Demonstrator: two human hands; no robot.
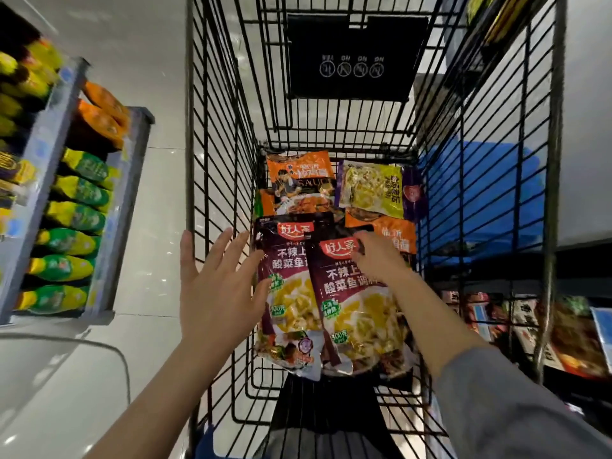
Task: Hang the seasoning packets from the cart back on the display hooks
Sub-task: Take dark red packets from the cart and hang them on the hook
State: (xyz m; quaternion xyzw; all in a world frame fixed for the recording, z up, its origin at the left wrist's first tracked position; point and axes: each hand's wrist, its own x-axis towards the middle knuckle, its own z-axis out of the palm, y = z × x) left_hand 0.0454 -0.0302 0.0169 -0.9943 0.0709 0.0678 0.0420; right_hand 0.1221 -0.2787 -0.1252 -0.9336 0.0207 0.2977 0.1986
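Several seasoning packets lie in the black wire cart (218, 134). Two dark maroon packets are nearest me: one on the left (284, 276) and one overlapping it on the right (354, 313). My right hand (377, 256) pinches the top edge of the right maroon packet. My left hand (218, 279) is spread, fingers straight, against the left side of the left maroon packet. Farther in lie an orange packet (299, 180), a yellow-green packet (371, 188) and another orange packet (387, 233).
A shelf (66, 134) of green and yellow packets and orange packs stands on the left. Shelving with dark boxed goods (543, 326) runs along the right. A black sign panel (351, 58) hangs on the cart's far end. A blue object (480, 197) shows through the right wall.
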